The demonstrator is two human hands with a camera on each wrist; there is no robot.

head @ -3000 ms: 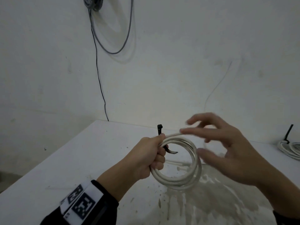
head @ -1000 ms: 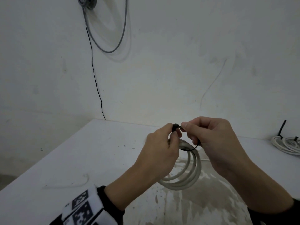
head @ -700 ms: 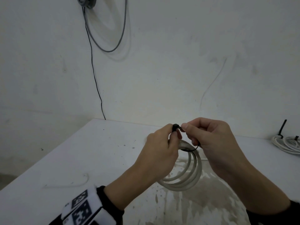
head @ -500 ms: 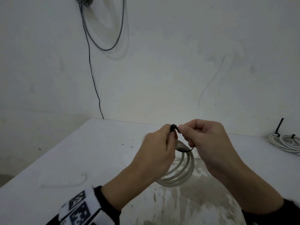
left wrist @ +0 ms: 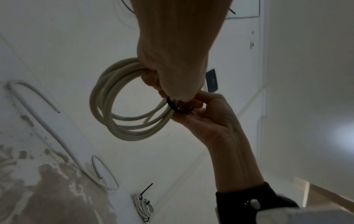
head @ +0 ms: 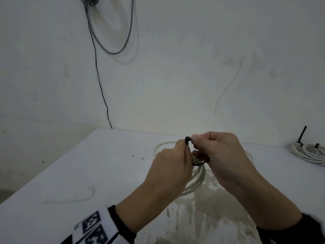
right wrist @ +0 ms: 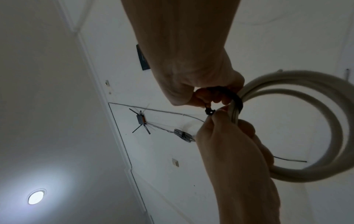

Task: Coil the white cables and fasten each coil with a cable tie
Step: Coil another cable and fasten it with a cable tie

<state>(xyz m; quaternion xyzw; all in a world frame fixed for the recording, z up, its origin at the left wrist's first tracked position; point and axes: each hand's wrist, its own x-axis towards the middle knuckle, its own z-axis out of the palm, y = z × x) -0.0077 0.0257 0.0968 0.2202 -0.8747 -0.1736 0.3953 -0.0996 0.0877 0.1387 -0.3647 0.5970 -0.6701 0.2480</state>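
Coil: the white cable coil hangs in the air above the desk, at about the desk's centre, gathered in several loose loops.
Left hand: your left hand is closed round the bundled turns at the coil's 12 o'clock and pinches the head of the black cable tie between thumb and forefinger.
Right hand: your right hand pinches the tie's tail right beside the head; the strap loops under the bundle at 3 o'clock of your left thumb.
Handling: the cable looks light but springy, so the turns will likely fan apart if your left grip eases. One cut end already pokes free inside the ring.
Tie: thin, stiff and smooth plastic; hold it close to the head, where it bends least.
Where to hold: keep the bundle squeezed just beside the strap.
Other coils: tied coils lie at the desk's 3 o'clock edge.
Loose cable: another white length lies on the desk behind your hands.
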